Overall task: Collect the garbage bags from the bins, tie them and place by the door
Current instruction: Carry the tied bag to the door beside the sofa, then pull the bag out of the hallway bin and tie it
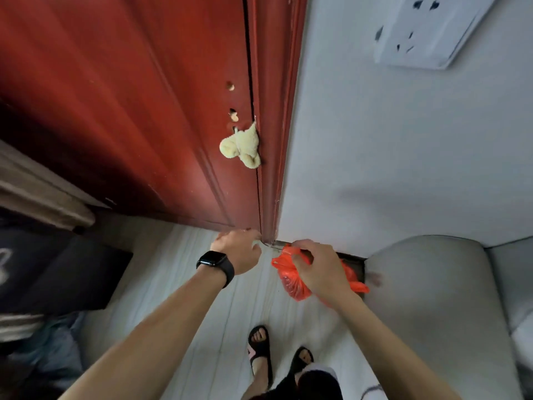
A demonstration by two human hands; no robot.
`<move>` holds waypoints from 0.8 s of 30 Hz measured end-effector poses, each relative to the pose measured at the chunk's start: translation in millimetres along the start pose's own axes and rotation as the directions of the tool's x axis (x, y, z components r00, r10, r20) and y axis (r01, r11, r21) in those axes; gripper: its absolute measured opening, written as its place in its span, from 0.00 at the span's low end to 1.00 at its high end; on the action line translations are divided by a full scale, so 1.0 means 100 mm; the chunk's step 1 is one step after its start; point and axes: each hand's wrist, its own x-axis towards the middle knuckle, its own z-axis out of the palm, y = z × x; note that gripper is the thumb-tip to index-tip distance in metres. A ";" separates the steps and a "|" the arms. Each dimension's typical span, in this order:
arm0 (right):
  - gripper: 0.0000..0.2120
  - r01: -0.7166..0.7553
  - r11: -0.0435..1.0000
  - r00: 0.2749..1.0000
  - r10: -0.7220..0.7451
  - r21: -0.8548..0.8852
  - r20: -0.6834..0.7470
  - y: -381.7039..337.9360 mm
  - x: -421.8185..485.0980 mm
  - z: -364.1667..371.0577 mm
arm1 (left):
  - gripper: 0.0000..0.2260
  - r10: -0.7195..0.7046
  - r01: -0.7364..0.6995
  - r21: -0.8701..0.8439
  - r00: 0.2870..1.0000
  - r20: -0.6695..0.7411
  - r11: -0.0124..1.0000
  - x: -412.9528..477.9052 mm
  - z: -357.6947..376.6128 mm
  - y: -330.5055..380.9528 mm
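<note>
Bag (290, 281) gripped in right hand (315, 268); left hand (238, 251) seemingly empty

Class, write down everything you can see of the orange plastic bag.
The orange bag is thin, glossy, crinkled plastic, small and bunched. The right hand grips its gathered top, hiding its middle; a loose tail sticks out on the right. It is low by the foot of the red door, beside the white wall. Whether it touches the floor is unclear.

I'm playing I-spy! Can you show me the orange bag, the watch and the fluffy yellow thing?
orange bag (291, 285): head view, on its crinkled lower left side.
watch (212, 258): head view, on its dark screen.
yellow cloth (245, 145): head view, on its fluffy middle.
</note>
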 end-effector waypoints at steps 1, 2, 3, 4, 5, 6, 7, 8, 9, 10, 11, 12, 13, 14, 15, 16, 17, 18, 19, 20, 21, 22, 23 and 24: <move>0.11 0.037 0.999 0.999 -0.037 -0.008 -0.017 -0.11 -0.06 -0.09 | 0.19 0.018 -0.018 -0.007 0.999 -0.032 1.000 -0.12 -0.09 0.03; 0.10 0.071 0.997 0.997 -0.071 -0.002 -0.021 -0.27 -0.21 -0.17 | 0.19 0.020 -0.021 -0.013 0.998 -0.056 1.000 -0.36 -0.18 0.01; 0.10 0.107 0.994 0.994 -0.107 -0.002 -0.028 -0.42 -0.34 -0.22 | 0.19 0.008 -0.011 -0.029 0.996 -0.090 1.000 -0.59 -0.24 -0.01; 0.10 0.146 0.989 0.989 -0.146 -0.002 -0.029 -0.57 -0.47 -0.26 | 0.18 -0.019 0.012 -0.055 0.989 -0.144 0.998 -0.85 -0.30 -0.07; 0.10 0.162 0.987 0.987 -0.161 0.020 -0.025 -0.64 -0.56 -0.30 | 0.18 -0.039 0.025 -0.078 0.982 -0.183 0.997 -1.02 -0.31 -0.09; 0.10 0.169 0.984 0.986 -0.169 0.061 -0.006 -0.71 -0.64 -0.32 | 0.18 -0.071 0.052 -0.097 0.976 -0.206 0.994 -1.19 -0.30 -0.13; 0.10 0.185 0.978 0.982 -0.188 0.097 0.028 -0.79 -0.75 -0.31 | 0.18 -0.115 0.092 -0.108 0.967 -0.226 0.990 -1.39 -0.28 -0.20; 0.11 0.208 0.971 0.972 -0.219 0.122 0.082 -0.88 -0.86 -0.29 | 0.17 -0.179 0.152 -0.122 0.952 -0.247 0.981 -1.64 -0.24 -0.26; 0.11 0.215 0.966 0.966 -0.232 0.141 0.118 -0.91 -0.94 -0.27 | 0.17 -0.216 0.188 -0.127 0.940 -0.264 0.974 -1.80 -0.19 -0.30; 0.11 0.227 0.961 0.958 -0.249 0.156 0.140 -0.91 -0.99 -0.24 | 0.17 -0.248 0.218 -0.136 0.930 -0.272 0.966 -1.92 -0.14 -0.34; 0.10 0.264 0.951 0.938 -0.292 0.160 0.188 -0.97 -1.08 -0.19 | 0.17 -0.319 0.279 -0.174 0.906 -0.277 0.944 -2.17 -0.06 -0.39; 0.09 0.296 0.943 0.918 -0.325 0.155 0.226 -0.99 -1.17 -0.15 | 0.17 -0.371 0.325 -0.199 0.887 -0.275 0.925 -2.36 0.05 -0.41; 0.09 0.343 0.929 0.889 -0.369 0.141 0.272 -1.04 -1.28 -0.09 | 0.17 -0.434 0.379 -0.230 0.855 -0.284 0.896 -2.63 0.17 -0.43; 0.08 0.388 0.913 0.862 -0.408 0.128 0.299 -1.06 -1.37 -0.02 | 0.17 -0.478 0.419 -0.245 0.832 -0.283 0.874 -2.85 0.28 -0.46; 0.09 0.424 0.899 0.841 -0.437 0.114 0.320 -1.10 -1.45 0.04 | 0.17 -0.518 0.456 -0.262 0.812 -0.269 0.851 -3.05 0.39 -0.48; 0.09 0.474 0.875 0.803 -0.477 0.103 0.357 -1.16 -1.57 0.13 | 0.17 -0.577 0.508 -0.289 0.775 -0.258 0.812 -3.31 0.53 -0.50; 0.10 0.513 0.853 0.770 -0.505 0.090 0.390 -1.22 -1.67 0.21 | 0.17 -0.617 0.543 -0.307 0.745 -0.254 0.782 -3.51 0.65 -0.51; 0.10 0.560 0.825 0.730 -0.537 0.080 0.423 -1.30 -1.80 0.31 | 0.17 -0.662 0.580 -0.332 0.709 -0.243 0.744 -3.75 0.78 -0.53; 0.10 0.604 0.794 0.690 -0.565 0.070 0.452 -1.38 -1.93 0.40 | 0.17 -0.704 0.614 -0.359 0.675 -0.223 0.703 -3.97 0.91 -0.54; 0.11 0.639 0.766 0.654 -0.593 0.078 0.470 -1.45 -2.06 0.48 | 0.17 -0.737 0.640 -0.384 0.644 -0.206 0.666 -4.19 1.04 -0.53; 0.11 0.666 0.740 0.615 -0.615 0.092 0.493 -1.51 -2.22 0.55 | 0.17 -0.769 0.662 -0.412 0.611 -0.187 0.626 -4.39 1.17 -0.53; 0.11 0.703 0.701 0.549 -0.642 0.119 0.536 -1.59 -2.46 0.69 | 0.17 -0.817 0.693 -0.454 0.553 -0.163 0.560 -4.70 1.34 -0.52; 0.11 0.722 0.679 0.507 -0.649 0.132 0.567 -1.65 -2.63 0.78 | 0.17 -0.846 0.712 -0.481 0.514 -0.141 0.512 -4.90 1.46 -0.50; 0.11 0.742 0.655 0.467 -0.658 0.143 0.590 -1.69 -2.80 0.86 | 0.17 -0.875 0.728 -0.509 0.471 -0.114 0.458 -5.10 1.58 -0.49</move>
